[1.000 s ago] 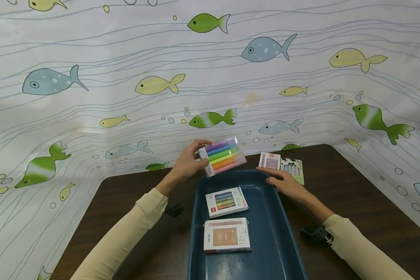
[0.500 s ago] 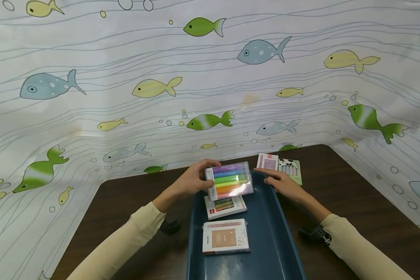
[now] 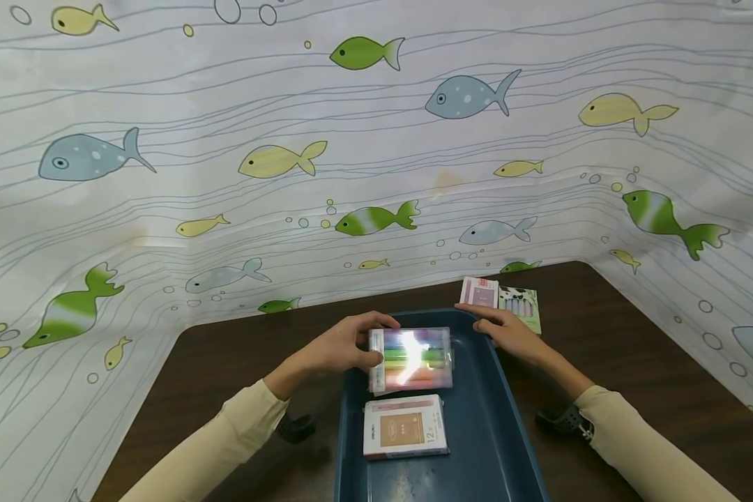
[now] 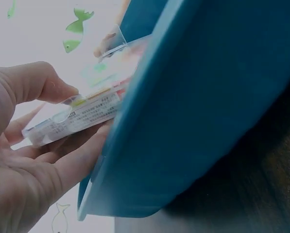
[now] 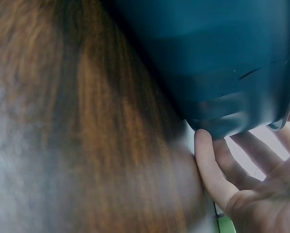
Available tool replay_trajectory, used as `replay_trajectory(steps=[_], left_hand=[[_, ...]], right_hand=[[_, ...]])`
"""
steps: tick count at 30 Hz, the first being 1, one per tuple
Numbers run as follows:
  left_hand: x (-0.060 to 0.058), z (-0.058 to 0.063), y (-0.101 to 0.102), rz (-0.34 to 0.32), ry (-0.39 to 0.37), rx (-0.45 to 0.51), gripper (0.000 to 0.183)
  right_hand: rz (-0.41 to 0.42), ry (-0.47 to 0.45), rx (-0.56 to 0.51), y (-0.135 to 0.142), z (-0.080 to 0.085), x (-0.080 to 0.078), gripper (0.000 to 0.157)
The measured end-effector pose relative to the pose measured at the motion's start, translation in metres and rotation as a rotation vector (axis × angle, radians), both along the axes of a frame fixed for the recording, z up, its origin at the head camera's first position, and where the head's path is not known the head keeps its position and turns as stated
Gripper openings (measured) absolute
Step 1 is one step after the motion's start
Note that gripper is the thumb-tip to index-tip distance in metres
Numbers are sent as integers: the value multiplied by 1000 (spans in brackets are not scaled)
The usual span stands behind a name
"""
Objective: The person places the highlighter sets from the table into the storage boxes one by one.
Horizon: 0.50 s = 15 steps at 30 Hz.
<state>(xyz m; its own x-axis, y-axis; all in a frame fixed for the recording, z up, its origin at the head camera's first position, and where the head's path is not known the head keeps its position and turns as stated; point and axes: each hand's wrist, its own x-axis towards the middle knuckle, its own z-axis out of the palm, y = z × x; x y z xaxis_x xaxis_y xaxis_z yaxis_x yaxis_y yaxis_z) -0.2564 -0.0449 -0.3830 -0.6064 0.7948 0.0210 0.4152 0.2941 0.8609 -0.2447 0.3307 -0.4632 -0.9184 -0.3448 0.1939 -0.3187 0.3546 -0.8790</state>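
Observation:
My left hand [image 3: 335, 346] grips the left end of a clear pack of rainbow-coloured highlighters [image 3: 417, 359], thumb on top and fingers beneath. The pack lies nearly flat at the far end of a blue tray [image 3: 486, 425], glare across its front. In the left wrist view, the highlighter pack [image 4: 86, 111] tilts over the tray's rim [image 4: 149, 73]. Under it, a smaller white box is almost wholly hidden. My right hand [image 3: 513, 333] touches the tray's far right corner; its thumb [image 5: 210, 162] rests against the outer wall in the right wrist view.
A white box with a brown label [image 3: 404, 427] lies nearer in the tray. Behind the right hand, a pink-and-white box [image 3: 479, 291] and a green box with cow print [image 3: 527, 307] lie on the dark wooden table [image 3: 245, 376]. A fish-patterned sheet [image 3: 376, 139] stands behind.
My left hand has lowered the highlighter pack towards me, from above the tray's far edge down over the smaller white box, now covered. The right hand has stayed at the corner.

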Motion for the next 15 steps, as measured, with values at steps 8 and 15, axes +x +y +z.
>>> replay_trajectory(steps=[8,15], left_hand=[[6,9,-2,81,143,-80,46],[11,25,-2,153,333,-131,43]], right_hand=[[-9,-11,0,-2,1,2,43],[-10,-16,-5,-2,0,2,43]])
